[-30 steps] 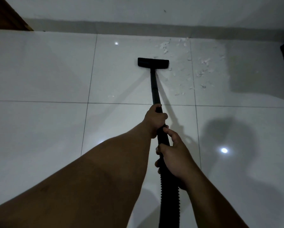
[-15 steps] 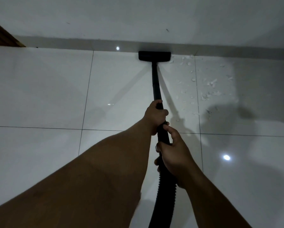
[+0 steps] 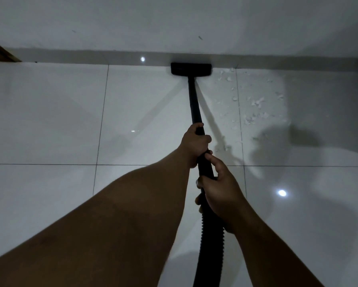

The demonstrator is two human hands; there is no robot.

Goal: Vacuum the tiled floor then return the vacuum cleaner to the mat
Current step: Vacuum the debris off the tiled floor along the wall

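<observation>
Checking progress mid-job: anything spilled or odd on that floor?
Yes: white scraps lie scattered on the tiled floor right of the vacuum head, which sits at the wall base. Both hands grip the wand. Nothing looks damaged.

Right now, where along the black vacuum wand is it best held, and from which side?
Hold the rigid wand on its smooth upper section, above the ribbed hose, which would flex. Come from above: it slopes down to the floor head at the wall. The left hand and right hand already grip there.
</observation>
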